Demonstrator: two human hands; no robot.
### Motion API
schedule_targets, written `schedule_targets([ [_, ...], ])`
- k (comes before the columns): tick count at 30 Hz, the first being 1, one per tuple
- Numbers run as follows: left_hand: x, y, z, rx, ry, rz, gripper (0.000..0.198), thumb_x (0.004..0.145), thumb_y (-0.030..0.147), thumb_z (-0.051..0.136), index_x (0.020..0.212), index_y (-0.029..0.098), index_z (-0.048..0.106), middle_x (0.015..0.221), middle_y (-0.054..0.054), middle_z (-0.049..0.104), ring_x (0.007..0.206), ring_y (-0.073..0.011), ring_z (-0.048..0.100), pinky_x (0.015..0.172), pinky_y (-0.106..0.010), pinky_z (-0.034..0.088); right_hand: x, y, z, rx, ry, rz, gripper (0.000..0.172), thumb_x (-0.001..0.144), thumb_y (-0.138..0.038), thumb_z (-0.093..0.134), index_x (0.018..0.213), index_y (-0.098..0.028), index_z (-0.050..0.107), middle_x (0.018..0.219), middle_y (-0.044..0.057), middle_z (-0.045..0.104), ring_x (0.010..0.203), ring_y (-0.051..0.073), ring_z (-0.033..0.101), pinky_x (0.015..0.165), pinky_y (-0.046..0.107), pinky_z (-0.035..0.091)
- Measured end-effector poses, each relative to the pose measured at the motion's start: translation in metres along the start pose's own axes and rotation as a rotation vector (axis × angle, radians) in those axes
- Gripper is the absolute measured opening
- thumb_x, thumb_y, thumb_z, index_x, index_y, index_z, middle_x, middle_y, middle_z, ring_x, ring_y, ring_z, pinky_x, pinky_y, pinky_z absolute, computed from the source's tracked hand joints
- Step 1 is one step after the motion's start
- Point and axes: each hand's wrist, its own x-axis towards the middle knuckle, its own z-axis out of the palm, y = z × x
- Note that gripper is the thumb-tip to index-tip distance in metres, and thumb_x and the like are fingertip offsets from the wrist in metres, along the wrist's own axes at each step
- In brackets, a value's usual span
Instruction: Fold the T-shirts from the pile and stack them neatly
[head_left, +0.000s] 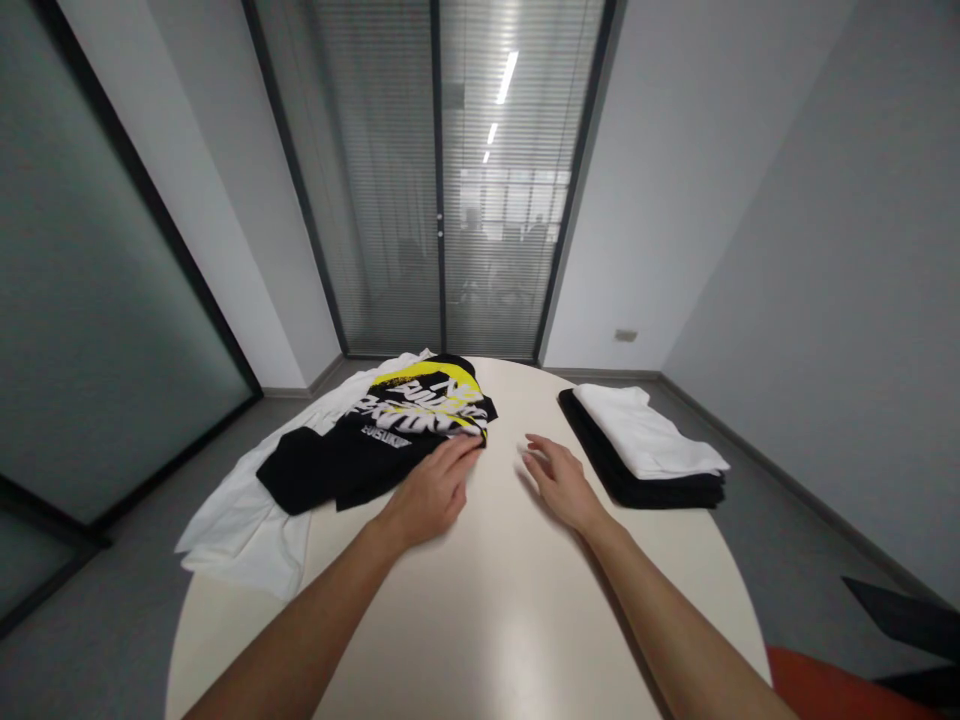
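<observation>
My left hand point(435, 492) rests at the near right edge of a black T-shirt point(315, 465) with a bold yellow and white print. Its fingers are stretched out together over the cloth, and no grip on it shows. The shirt lies rumpled on the left of the table, partly over a white garment point(244, 520). My right hand point(561, 485) hovers just above the tabletop, fingers apart and holding nothing. To its right lies a folded white garment point(637, 430) on top of folded black cloth point(667, 492).
The pale round table point(480, 620) carries both piles. Part of the white garment hangs past its left edge. At the lower right stand a red seat point(832, 685) and a black chair part point(900, 615). Glass panels with blinds point(495, 260) rise behind the table.
</observation>
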Motion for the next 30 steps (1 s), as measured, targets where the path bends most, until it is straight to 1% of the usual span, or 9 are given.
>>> schedule_targets([
  [5, 0.007, 0.017, -0.002, -0.018, -0.166, -0.082, 0.024, 0.094, 0.014, 0.048, 0.109, 0.019, 0.067, 0.132, -0.009, 0.064, 0.121, -0.0227, 0.059, 0.107, -0.040, 0.048, -0.005, -0.010, -0.005, -0.015, -0.183, -0.247, 0.059, 0.093, -0.048, 0.060, 0.148, -0.029, 0.047, 0.144, 0.011, 0.054, 0.135, 0.029, 0.046, 0.114, 0.051, 0.034],
  [7, 0.006, 0.011, -0.006, 0.026, -0.148, -0.172, 0.026, 0.091, 0.015, 0.054, 0.114, 0.019, 0.066, 0.140, -0.010, 0.059, 0.127, -0.0256, 0.054, 0.110, -0.042, 0.044, -0.007, -0.017, -0.004, -0.050, -0.232, -0.302, 0.060, 0.093, -0.047, 0.062, 0.148, -0.031, 0.047, 0.149, 0.011, 0.049, 0.139, 0.030, 0.042, 0.115, 0.051, 0.031],
  [10, 0.000, 0.001, -0.010, 0.110, -0.146, -0.362, 0.054, 0.085, 0.020, 0.064, 0.139, 0.019, 0.055, 0.152, -0.013, 0.048, 0.137, -0.0317, 0.046, 0.114, -0.048, 0.038, -0.008, -0.028, 0.001, -0.092, -0.264, -0.342, 0.061, 0.092, -0.045, 0.064, 0.148, -0.030, 0.047, 0.151, 0.012, 0.047, 0.141, 0.030, 0.040, 0.115, 0.052, 0.030],
  [13, -0.003, -0.004, -0.010, 0.109, -0.260, -0.503, 0.051, 0.092, 0.017, 0.053, 0.144, 0.018, 0.052, 0.143, -0.015, 0.058, 0.130, -0.0293, 0.054, 0.109, -0.045, 0.041, -0.008, -0.037, 0.008, -0.112, -0.262, -0.352, 0.046, 0.093, -0.041, 0.062, 0.137, -0.028, 0.057, 0.149, 0.011, 0.050, 0.140, 0.029, 0.041, 0.114, 0.052, 0.030],
  [17, 0.005, 0.004, -0.018, 0.109, -0.412, -0.575, 0.038, 0.097, 0.015, 0.042, 0.125, 0.021, 0.066, 0.118, -0.014, 0.072, 0.109, -0.0268, 0.067, 0.093, -0.038, 0.049, -0.005, -0.042, 0.007, -0.066, -0.273, -0.345, 0.016, 0.096, -0.031, 0.055, 0.106, -0.024, 0.065, 0.135, 0.008, 0.062, 0.139, 0.028, 0.041, 0.115, 0.053, 0.026],
  [21, 0.014, 0.017, -0.031, 0.006, -0.450, -0.481, 0.031, 0.100, 0.027, 0.043, 0.113, 0.020, 0.070, 0.104, -0.013, 0.074, 0.097, -0.0256, 0.069, 0.085, -0.034, 0.049, -0.004, -0.042, -0.007, 0.144, -0.337, -0.190, 0.022, 0.100, -0.036, 0.044, 0.094, -0.020, 0.058, 0.094, 0.005, 0.068, 0.097, 0.021, 0.062, 0.091, 0.039, 0.046],
  [24, 0.015, 0.026, -0.038, -0.171, -0.503, -0.382, 0.029, 0.099, 0.032, 0.046, 0.100, 0.020, 0.072, 0.094, -0.009, 0.074, 0.089, -0.0229, 0.069, 0.080, -0.031, 0.048, -0.004, -0.038, -0.017, 0.317, -0.405, -0.079, 0.039, 0.102, -0.050, 0.039, 0.084, -0.020, 0.057, 0.076, 0.001, 0.063, 0.072, 0.017, 0.058, 0.070, 0.030, 0.046],
  [27, 0.013, 0.029, -0.042, -0.447, -0.623, -0.374, 0.021, 0.091, 0.035, 0.060, 0.101, 0.020, 0.072, 0.090, -0.005, 0.074, 0.082, -0.0192, 0.067, 0.075, -0.027, 0.049, -0.003, -0.028, -0.019, 0.269, -0.271, -0.026, 0.042, 0.101, -0.053, 0.040, 0.092, -0.019, 0.063, 0.092, 0.006, 0.070, 0.089, 0.021, 0.063, 0.085, 0.034, 0.049],
  [30, 0.011, 0.026, -0.043, -0.816, -0.728, -0.389, 0.049, 0.073, 0.040, 0.082, 0.114, 0.018, 0.068, 0.102, -0.006, 0.074, 0.092, -0.0200, 0.068, 0.082, -0.027, 0.052, -0.003, -0.011, -0.013, -0.015, -0.065, 0.079, 0.045, 0.094, -0.053, 0.053, 0.119, -0.017, 0.063, 0.124, 0.015, 0.067, 0.123, 0.032, 0.055, 0.107, 0.046, 0.040],
])
